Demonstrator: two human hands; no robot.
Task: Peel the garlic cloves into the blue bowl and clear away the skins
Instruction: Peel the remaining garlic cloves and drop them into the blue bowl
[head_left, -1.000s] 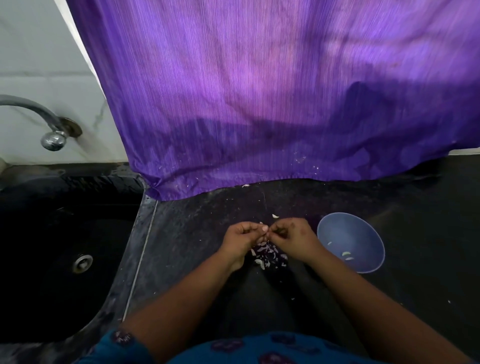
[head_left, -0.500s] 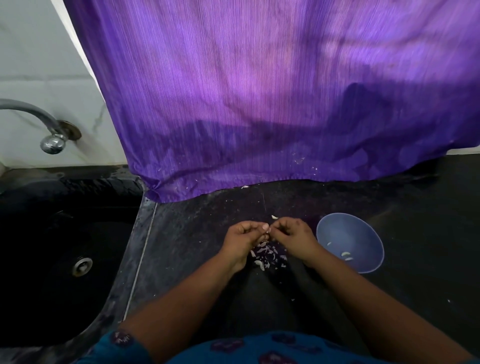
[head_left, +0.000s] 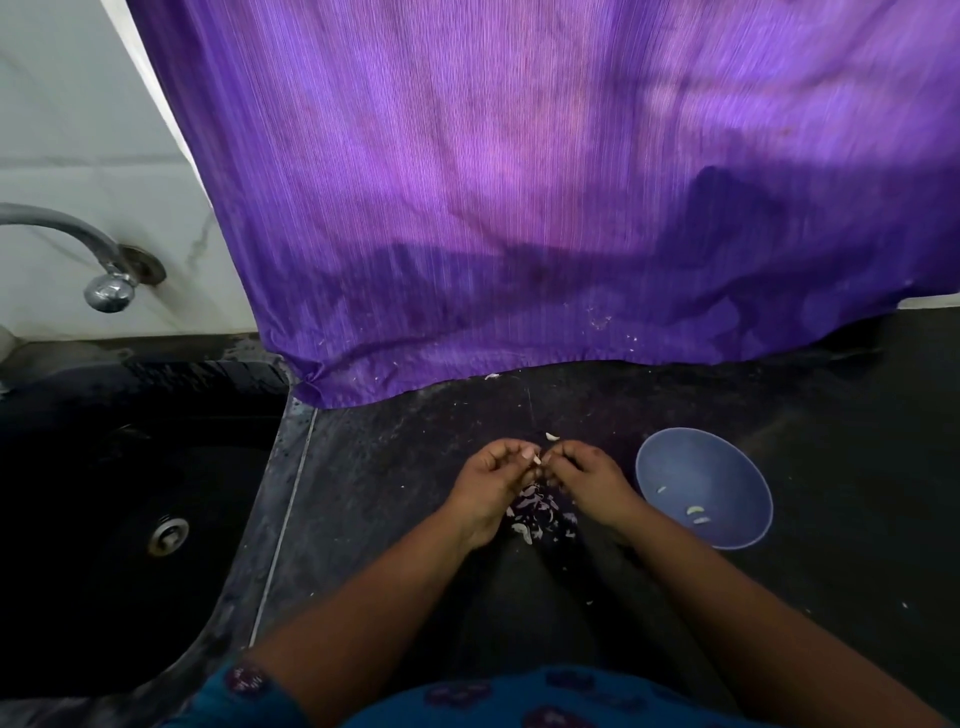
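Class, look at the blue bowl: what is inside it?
Inside the blue bowl lie three small pale garlic pieces, apart on its floor. The near rim hides a thin strip of the inside; nothing else shows.

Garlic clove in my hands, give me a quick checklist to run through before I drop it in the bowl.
1. Clove held: ok. The left hand and right hand pinch a small pale piece between their fingertips.
2. Clove fully peeled: cannot tell, fingers hide most of it.
3. Blue bowl within reach and upright: ok, just right of the right hand.
4. Bowl free of skins: cannot tell; a few pale pieces lie inside.
5. Skins gathered: not ok. A pile of skins sits under the hands, and a stray bit lies beyond them on the counter.
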